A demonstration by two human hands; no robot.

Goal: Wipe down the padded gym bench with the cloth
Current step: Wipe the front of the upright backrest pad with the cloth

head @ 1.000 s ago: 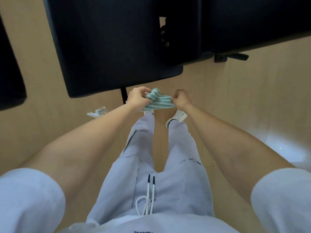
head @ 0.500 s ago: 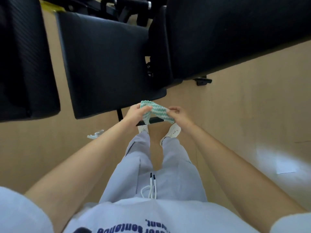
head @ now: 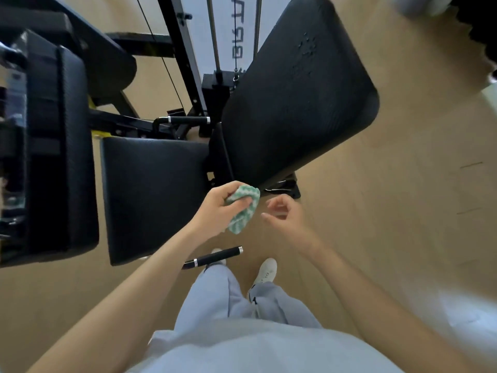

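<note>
Right hand (head: 286, 215) has let go of the cloth (head: 242, 208) since a moment ago and now hangs just beside it, fingers loosely curled, holding nothing. Left hand (head: 217, 208) grips the bunched green-and-white cloth alone. Black bench seat (head: 153, 195) sits left of that hand, backrest (head: 298, 95) just above both hands.
</note>
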